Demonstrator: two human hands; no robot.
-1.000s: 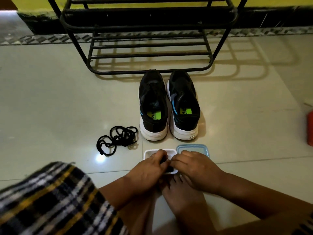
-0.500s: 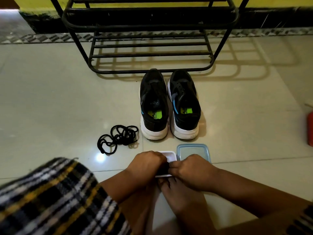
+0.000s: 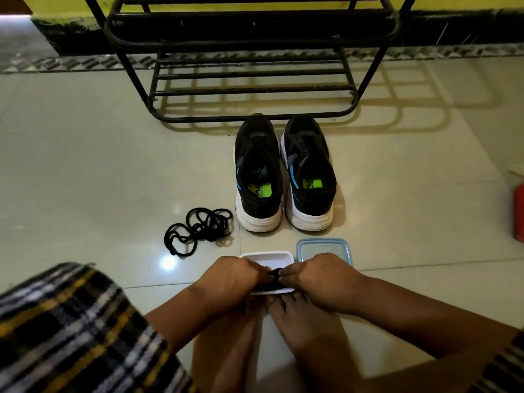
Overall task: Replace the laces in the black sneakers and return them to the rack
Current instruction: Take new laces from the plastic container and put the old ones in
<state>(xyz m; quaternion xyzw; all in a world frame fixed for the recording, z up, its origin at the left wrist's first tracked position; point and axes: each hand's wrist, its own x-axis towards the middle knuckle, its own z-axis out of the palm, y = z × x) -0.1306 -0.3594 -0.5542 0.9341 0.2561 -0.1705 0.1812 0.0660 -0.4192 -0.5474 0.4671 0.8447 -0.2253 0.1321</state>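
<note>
Pale tiled floor (image 3: 85, 165), rack (image 3: 249, 89) at the far wall. Both our hands, L (image 3: 229, 282) & R (image 3: 320, 279), pinch a dark lace bundle (image 3: 275, 275) over the white tub (image 3: 269, 258) between them; vs 1 s ago it's lifted clear of the tub, so new laces are coming out. Lid (image 3: 326, 246) just right of tub, old laces (image 3: 198, 232) left, sneakers (image 3: 283, 177) unlaced, w/ toes near the rack's front bar

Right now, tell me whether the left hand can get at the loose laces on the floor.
Probably yes. The loose laces lie on bare floor just ahead and left of the left hand, with nothing between. But that hand is busy, pinching a black lace over the white container.
</note>
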